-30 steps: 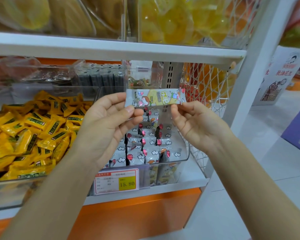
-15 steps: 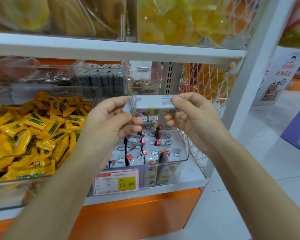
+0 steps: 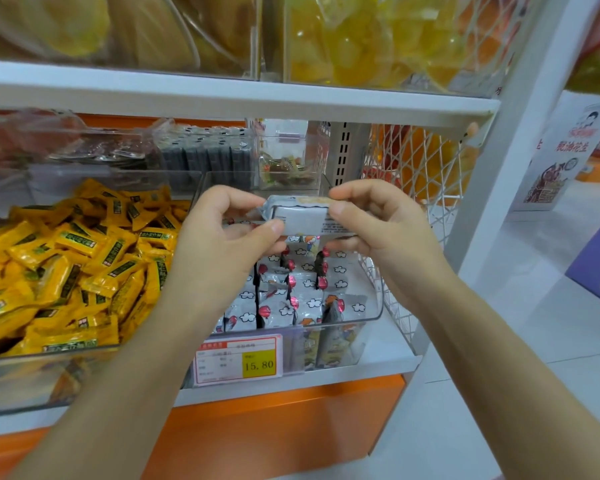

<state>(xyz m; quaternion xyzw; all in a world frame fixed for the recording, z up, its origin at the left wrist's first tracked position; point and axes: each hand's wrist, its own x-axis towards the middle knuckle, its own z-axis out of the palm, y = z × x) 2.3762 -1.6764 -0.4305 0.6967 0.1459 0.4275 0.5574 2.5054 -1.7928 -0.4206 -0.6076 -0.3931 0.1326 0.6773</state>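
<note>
Checking the back of a snack packet above its bin.

Work close to the white shelf (image 3: 222, 98) and over the clear bin (image 3: 371, 317) at lower centre, to let any slip land among the like packets. At centre frame, held level between left hand (image 3: 219, 237) and right hand (image 3: 378, 233): the snack packet (image 3: 300, 216), just above the bin, pinched at each end by curled thumb and fingers, pale back side up. Grip only the sealed ends, lightly, without creasing, and tilt toward the eyes to read the print. Cannot read that print here: too small and blurred. Cannot see the packet's front, turned away, nor the parts of its ends under the fingertips. Hard to make out as well: the small lines on the price tag (image 3: 238, 358) at bottom centre, apart from 15.80.
</note>
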